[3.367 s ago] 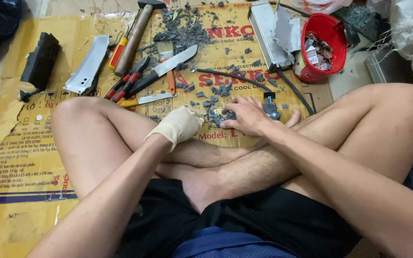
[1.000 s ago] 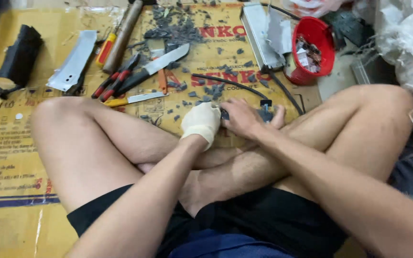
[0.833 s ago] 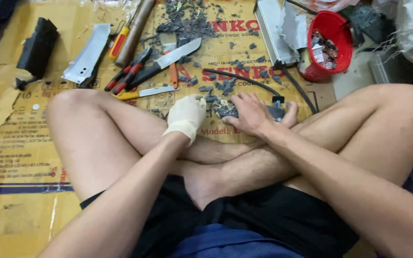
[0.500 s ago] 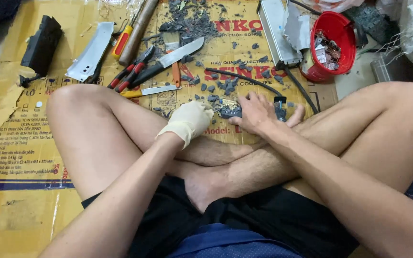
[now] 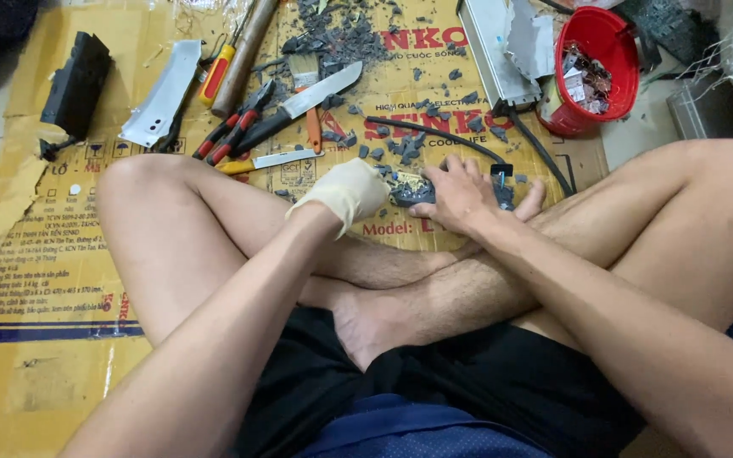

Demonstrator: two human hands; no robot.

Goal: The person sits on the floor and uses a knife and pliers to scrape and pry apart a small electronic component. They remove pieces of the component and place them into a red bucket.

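Note:
I sit cross-legged on flattened yellow cardboard (image 5: 36, 280). My left hand (image 5: 345, 191), in a pale glove, is closed around a small dark electronic part (image 5: 413, 193) just in front of my shins. My bare right hand (image 5: 468, 195) rests on the same part from the right, fingers spread over it. A black cable (image 5: 434, 136) runs from the part toward the back right. Grey broken bits (image 5: 383, 148) lie scattered around both hands.
Behind the hands lie a kitchen knife (image 5: 311, 102), red-handled pliers (image 5: 231, 136), a small yellow-handled blade (image 5: 269, 161), a hammer handle (image 5: 243, 55) and a screwdriver (image 5: 218, 72). A bent metal plate (image 5: 163, 93) and black block (image 5: 78, 80) sit far left. A red bucket (image 5: 612, 93) stands far right.
Both hands stay on the dark part in front of my legs; my gloved left hand has closed in nearer to the right hand. The view has shifted slightly.

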